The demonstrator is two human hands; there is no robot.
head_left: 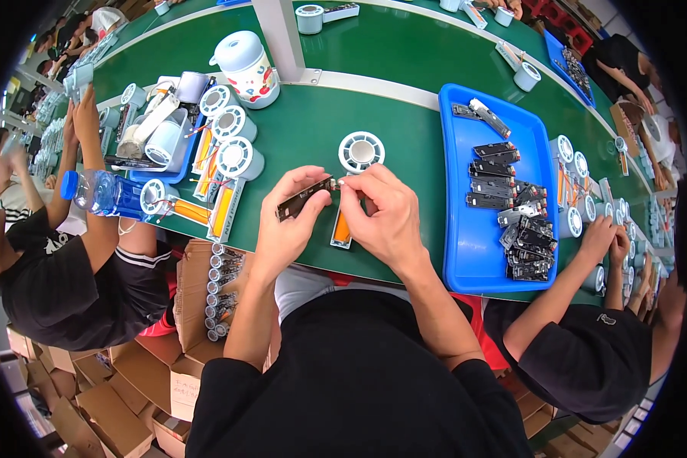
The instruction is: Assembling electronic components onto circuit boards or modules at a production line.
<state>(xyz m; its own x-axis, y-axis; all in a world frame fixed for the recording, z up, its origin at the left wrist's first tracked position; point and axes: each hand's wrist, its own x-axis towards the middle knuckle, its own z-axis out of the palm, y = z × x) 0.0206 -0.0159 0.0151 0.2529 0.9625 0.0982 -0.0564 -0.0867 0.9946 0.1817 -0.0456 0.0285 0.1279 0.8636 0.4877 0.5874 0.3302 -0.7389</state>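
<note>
My left hand (286,221) grips a slim black module (304,200), which looks like a small circuit board in a dark casing, tilted up toward the right. The thumb and fingertips of my right hand (388,214) are pinched together at the module's silvery right end. What lies between them is too small to make out. Just beyond my hands a white round fan head (361,151) with a grey hub rests on the table. Below and between my hands shows an orange battery cell (342,229) in a white handle, partly hidden by my right hand.
A blue tray (466,256) of several black modules stands to the right. At left are more fan units (240,158), a lidded cup (246,72), a water bottle (103,195) and a crowded blue bin (177,169). Co-workers sit on both sides; cardboard boxes (114,416) lie below.
</note>
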